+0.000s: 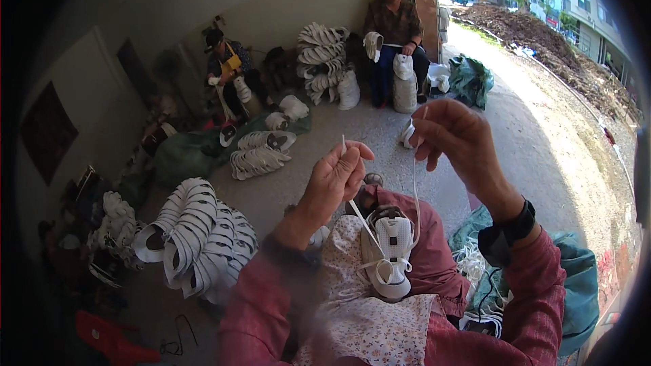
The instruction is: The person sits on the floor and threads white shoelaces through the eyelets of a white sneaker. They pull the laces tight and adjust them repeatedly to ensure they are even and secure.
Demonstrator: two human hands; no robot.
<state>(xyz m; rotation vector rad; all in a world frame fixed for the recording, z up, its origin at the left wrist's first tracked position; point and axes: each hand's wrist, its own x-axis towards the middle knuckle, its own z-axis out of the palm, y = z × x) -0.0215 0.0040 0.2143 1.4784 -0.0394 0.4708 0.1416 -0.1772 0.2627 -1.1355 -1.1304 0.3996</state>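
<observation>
A white shoe upper lies on my lap, over the floral apron and my red trousers. A white shoelace runs through its lower eyelets, and its two strands rise apart to my hands. My left hand is closed, pinching one strand, with the tip poking up above the thumb. Higher and to the right, my right hand pinches the other strand between thumb and fingers. Both hands are above the upper, not touching it.
Stacked white uppers stand on the floor at left, with another row beyond. Loose white laces lie on green sacking at my right. Two people sit working by the far wall. A red stool is at lower left.
</observation>
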